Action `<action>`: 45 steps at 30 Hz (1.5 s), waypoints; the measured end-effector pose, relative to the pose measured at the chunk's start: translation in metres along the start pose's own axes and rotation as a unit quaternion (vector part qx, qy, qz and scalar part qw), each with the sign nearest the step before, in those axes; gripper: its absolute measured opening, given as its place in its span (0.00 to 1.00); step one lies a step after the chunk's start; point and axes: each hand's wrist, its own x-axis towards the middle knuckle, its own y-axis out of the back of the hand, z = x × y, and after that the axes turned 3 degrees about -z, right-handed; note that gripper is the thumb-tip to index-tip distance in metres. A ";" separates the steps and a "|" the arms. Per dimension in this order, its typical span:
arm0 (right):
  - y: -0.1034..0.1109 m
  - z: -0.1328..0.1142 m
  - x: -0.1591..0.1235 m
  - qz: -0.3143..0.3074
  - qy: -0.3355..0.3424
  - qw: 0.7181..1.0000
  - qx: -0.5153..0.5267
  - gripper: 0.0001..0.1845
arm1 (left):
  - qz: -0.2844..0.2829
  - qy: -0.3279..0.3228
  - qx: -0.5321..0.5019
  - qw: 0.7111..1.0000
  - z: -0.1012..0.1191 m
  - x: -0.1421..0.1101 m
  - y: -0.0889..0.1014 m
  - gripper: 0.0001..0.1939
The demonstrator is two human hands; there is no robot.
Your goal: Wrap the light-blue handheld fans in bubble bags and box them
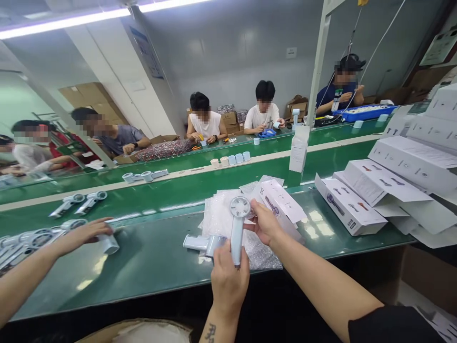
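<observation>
The table [153, 267] is smooth and glossy. The fan [237, 233] looks like smooth plastic, perhaps satin; the boxes [352, 209] seem smooth, printed card.

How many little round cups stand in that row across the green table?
5, side by side on the pale strip. From the left: first cream cup, second cream cup, first blue cup, middle blue cup, last blue cup. None there seems hidden.

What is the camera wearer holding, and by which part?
A pale blue handheld fan: the left hand grips the handle's lower end, the right hand the side by its round head.
</observation>
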 end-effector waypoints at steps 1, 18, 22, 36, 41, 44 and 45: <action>-0.002 0.002 -0.003 0.001 0.024 1.000 0.005 0.17 | 0.000 -0.007 0.030 1.000 0.004 -0.002 -0.003 0.15; 0.008 0.009 0.006 -0.002 0.153 0.966 -0.210 0.22 | -0.042 -0.069 0.187 0.979 -0.004 0.007 -0.009 0.17; 0.001 0.012 0.004 -0.038 0.048 0.994 -0.087 0.41 | -0.062 -0.102 0.113 0.986 0.003 0.010 -0.009 0.18; 0.025 -0.030 -0.010 -0.192 -0.034 0.971 -0.135 0.45 | -0.278 0.295 -0.523 0.749 -0.026 0.121 -0.032 0.16; 0.030 -0.029 -0.011 -0.176 -0.018 0.977 -0.118 0.45 | -0.184 0.246 -0.494 0.813 -0.037 0.106 -0.038 0.11; 0.034 -0.029 -0.009 -0.184 -0.029 0.977 -0.105 0.40 | -0.132 0.118 -0.393 0.903 -0.047 0.098 -0.040 0.09; 0.035 -0.029 -0.008 -0.180 -0.031 0.978 -0.099 0.38 | -0.127 0.063 -0.352 0.925 -0.049 0.095 -0.041 0.10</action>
